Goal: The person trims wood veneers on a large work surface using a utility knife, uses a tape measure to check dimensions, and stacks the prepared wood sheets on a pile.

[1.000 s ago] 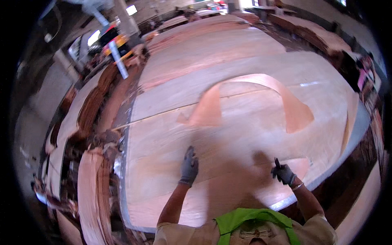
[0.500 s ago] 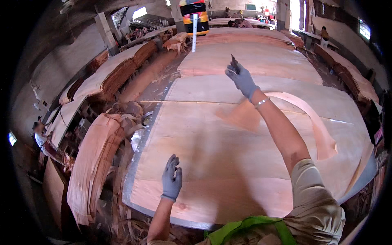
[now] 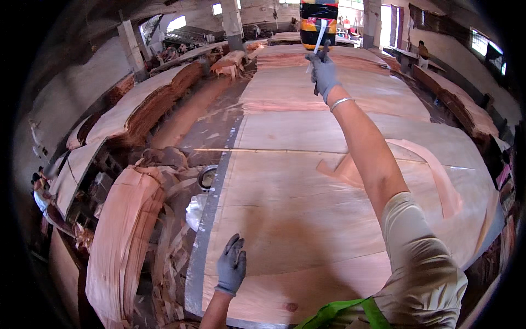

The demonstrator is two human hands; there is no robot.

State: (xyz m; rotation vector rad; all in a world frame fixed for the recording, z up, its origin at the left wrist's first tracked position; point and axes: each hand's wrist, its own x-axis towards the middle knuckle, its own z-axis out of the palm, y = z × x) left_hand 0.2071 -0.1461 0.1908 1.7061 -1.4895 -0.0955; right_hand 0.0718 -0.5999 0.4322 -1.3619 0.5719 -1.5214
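Hard to tell what your right hand (image 3: 323, 74) is clamped around, some dark thin tool (image 3: 319, 82), mostly hidden in the glove. That arm reaches further out than half a second ago, up by the white strip (image 3: 320, 37) hanging off the black, yellow and red roll (image 3: 319, 15). Your left hand (image 3: 232, 266) lies open, fingers spread, holding nothing, flat on the veneer sheet (image 3: 307, 219) near its close edge.
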